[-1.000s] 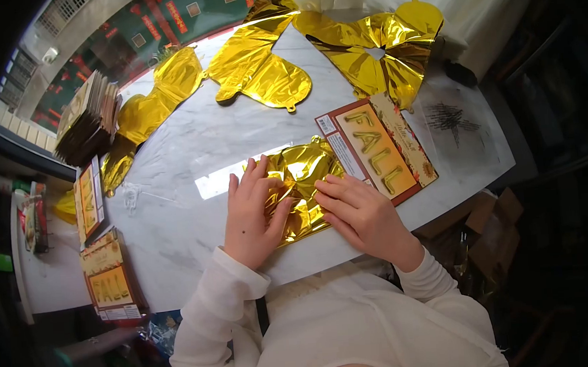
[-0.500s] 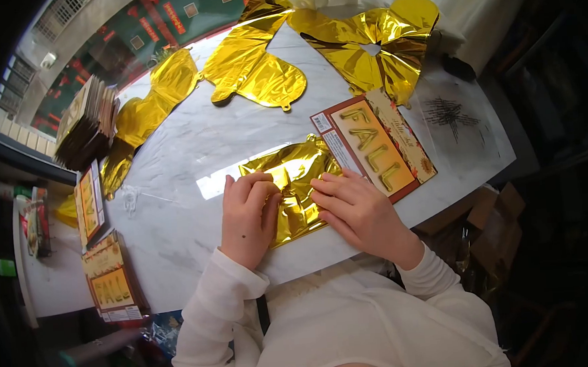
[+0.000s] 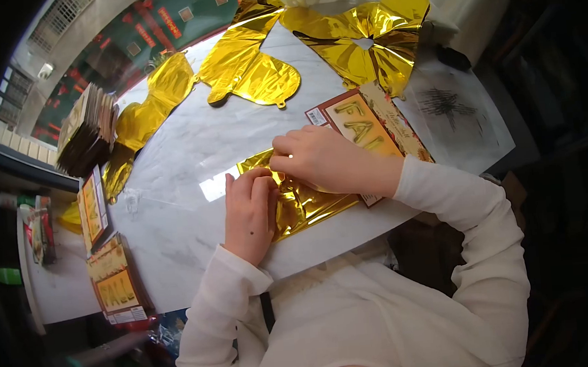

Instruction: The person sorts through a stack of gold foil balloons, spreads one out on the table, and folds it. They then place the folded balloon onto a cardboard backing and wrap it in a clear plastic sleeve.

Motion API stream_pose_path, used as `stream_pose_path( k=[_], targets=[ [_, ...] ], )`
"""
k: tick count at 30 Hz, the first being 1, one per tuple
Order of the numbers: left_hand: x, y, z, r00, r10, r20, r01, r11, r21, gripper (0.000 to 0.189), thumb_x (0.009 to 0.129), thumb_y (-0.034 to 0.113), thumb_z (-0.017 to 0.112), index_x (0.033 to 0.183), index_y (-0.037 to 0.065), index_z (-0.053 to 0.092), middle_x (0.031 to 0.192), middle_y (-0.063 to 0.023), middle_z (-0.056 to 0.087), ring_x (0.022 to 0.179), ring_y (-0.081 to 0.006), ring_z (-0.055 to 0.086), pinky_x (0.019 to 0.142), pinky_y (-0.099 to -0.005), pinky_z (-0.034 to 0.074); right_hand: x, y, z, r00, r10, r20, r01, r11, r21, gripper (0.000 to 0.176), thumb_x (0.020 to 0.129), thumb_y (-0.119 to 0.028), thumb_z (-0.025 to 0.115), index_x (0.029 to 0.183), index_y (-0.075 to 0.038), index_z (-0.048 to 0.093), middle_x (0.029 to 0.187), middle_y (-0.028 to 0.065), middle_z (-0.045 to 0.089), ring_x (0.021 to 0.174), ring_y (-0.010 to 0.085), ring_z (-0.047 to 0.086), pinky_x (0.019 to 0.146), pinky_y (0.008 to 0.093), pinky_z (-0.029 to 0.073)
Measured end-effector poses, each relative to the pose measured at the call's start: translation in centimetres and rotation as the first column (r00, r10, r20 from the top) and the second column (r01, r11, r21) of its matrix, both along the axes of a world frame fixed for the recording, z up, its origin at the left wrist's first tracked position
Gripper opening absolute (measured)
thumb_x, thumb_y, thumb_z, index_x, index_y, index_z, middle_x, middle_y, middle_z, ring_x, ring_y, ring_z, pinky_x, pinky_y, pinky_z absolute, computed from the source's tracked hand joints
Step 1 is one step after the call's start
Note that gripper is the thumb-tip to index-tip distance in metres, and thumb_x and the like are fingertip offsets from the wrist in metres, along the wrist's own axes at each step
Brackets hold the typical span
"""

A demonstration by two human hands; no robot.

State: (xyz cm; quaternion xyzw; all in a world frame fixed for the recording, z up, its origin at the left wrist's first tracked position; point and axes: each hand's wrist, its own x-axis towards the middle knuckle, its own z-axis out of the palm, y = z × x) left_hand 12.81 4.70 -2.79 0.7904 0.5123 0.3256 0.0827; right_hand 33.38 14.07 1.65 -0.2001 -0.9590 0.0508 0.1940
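1. Gold foil balloon (image 3: 304, 209) lies flat on our worktop (image 3: 176, 260).
2. Our right hand (image 3: 319, 158) has crossed from its right side toward our left hand (image 3: 247, 210); both curl, grip unclear.
3. Work, we judge, shifts to the far-left edge.

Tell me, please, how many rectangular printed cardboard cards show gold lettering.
3: one card partly hidden by the right hand, a second card at the white table's left edge, a third card at its near-left corner. More may be hidden beneath.

L grip (image 3: 248, 210): curled, knuckles up | R grip (image 3: 316, 156): curled, slightly fwd of L | R arm (image 3: 469, 205): bent, elbow out
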Motion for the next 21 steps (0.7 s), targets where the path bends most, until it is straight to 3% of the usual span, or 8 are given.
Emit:
stream_pose_path(
  k=[3, 7, 11, 12, 16, 18, 19, 21],
  targets=[
    [0.2, 0.3, 0.0, 1.0, 0.007, -0.002, -0.007, 1.0, 0.026, 0.015, 0.097, 0.004, 0.066, 0.111, 0.003, 0.06, 0.134, -0.0184, 0.059, 0.127, -0.0449, 0.056, 0.115, -0.0672, 0.034, -0.3, 2.0, -1.9, 0.982, 0.175, -0.063, -0.164, 0.974, 0.154, 0.015, 0.085, -0.018, 0.073, 0.095, -0.01, 0.065, 0.1, 0.0048, 0.064, 0.089, 0.024, 0.067, 0.079, 0.0375, 0.052],
    [0.1, 0.2, -0.7, 0.999, 0.007, -0.038, -0.006, 1.0, 0.021, 0.017, 0.099, 0.005, 0.065, 0.115, 0.003, 0.057, 0.149, -0.0261, 0.052, 0.143, -0.0519, 0.045, 0.117, -0.0675, 0.032, 0.3, 2.9, -3.2, 0.954, 0.271, -0.131, -0.232, 0.939, 0.256, 0.017, 0.084, -0.019, 0.074, 0.094, -0.01, 0.064, 0.098, 0.0037, 0.063, 0.088, 0.0236, 0.067, 0.08, 0.0375, 0.052],
    [0.1, 0.0, -0.2, 1.0, -0.001, 0.001, 0.001, 0.997, -0.075, 0.029, 0.102, 0.008, 0.063, 0.129, 0.005, 0.053, 0.154, -0.0233, 0.05, 0.146, -0.049, 0.043, 0.12, -0.0667, 0.027, 0.9, 3.1, -3.3, 0.951, 0.236, -0.202, -0.212, 0.968, 0.133, 0.02, 0.081, -0.018, 0.078, 0.094, -0.011, 0.065, 0.098, 0.0033, 0.065, 0.087, 0.0248, 0.067, 0.079, 0.0381, 0.054],
    [0.1, 0.0, -0.1, 1.0, 0.008, -0.001, -0.008, 0.995, -0.095, 0.042, 0.103, 0.01, 0.063, 0.143, 0.005, 0.048, 0.156, -0.0218, 0.049, 0.149, -0.0454, 0.042, 0.122, -0.0648, 0.025, 1.0, 3.1, -3.1, 0.948, 0.22, -0.232, -0.205, 0.975, 0.085, 0.021, 0.079, -0.017, 0.08, 0.094, -0.011, 0.066, 0.097, 0.0027, 0.067, 0.087, 0.0257, 0.068, 0.079, 0.0385, 0.055],
    [0.2, -0.1, 0.0, 0.999, 0.017, -0.041, -0.023, 0.991, -0.129, 0.053, 0.104, 0.011, 0.062, 0.153, 0.004, 0.042, 0.159, -0.0215, 0.046, 0.151, -0.0427, 0.04, 0.123, -0.063, 0.024, 1.2, 3.2, -3.4, 0.945, 0.218, -0.243, -0.214, 0.976, 0.043, 0.02, 0.079, -0.015, 0.079, 0.095, -0.011, 0.067, 0.092, 0.0029, 0.068, 0.086, 0.0267, 0.068, 0.079, 0.0394, 0.055],
    [0.0, -0.1, 0.1, 0.998, 0.0, -0.068, -0.01, 0.991, -0.132, 0.06, 0.104, 0.014, 0.063, 0.157, 0.004, 0.038, 0.161, -0.0209, 0.043, 0.153, -0.041, 0.038, 0.124, -0.062, 0.023, 1.0, 2.6, -3.1, 0.937, 0.116, -0.329, -0.181, 0.967, -0.177, 0.017, 0.085, -0.014, 0.078, 0.099, -0.011, 0.068, 0.085, 0.0045, 0.068, 0.08, 0.0284, 0.067, 0.076, 0.0392, 0.054],
    [0.0, -0.1, 0.1, 0.998, 0.004, -0.066, -0.013, 0.991, -0.132, 0.06, 0.104, 0.014, 0.063, 0.157, 0.004, 0.038, 0.161, -0.0209, 0.043, 0.153, -0.041, 0.038, 0.124, -0.062, 0.023, 0.9, 2.3, -2.9, 0.938, 0.119, -0.327, -0.185, 0.967, -0.177, 0.017, 0.085, -0.014, 0.078, 0.099, -0.011, 0.068, 0.085, 0.0045, 0.068, 0.08, 0.0284, 0.067, 0.076, 0.0392, 0.054],
    [0.0, -0.1, 0.2, 0.999, 0.007, -0.053, -0.015, 0.988, -0.153, 0.063, 0.103, 0.014, 0.065, 0.158, 0.003, 0.037, 0.163, -0.0202, 0.042, 0.153, -0.0406, 0.037, 0.125, -0.0624, 0.022, 0.8, 1.7, -2.3, 0.952, -0.038, -0.305, -0.121, 0.865, -0.488, 0.019, 0.091, -0.015, 0.076, 0.109, -0.01, 0.072, 0.084, 0.0061, 0.071, 0.077, 0.0257, 0.069, 0.073, 0.0351, 0.054]
  ],
)
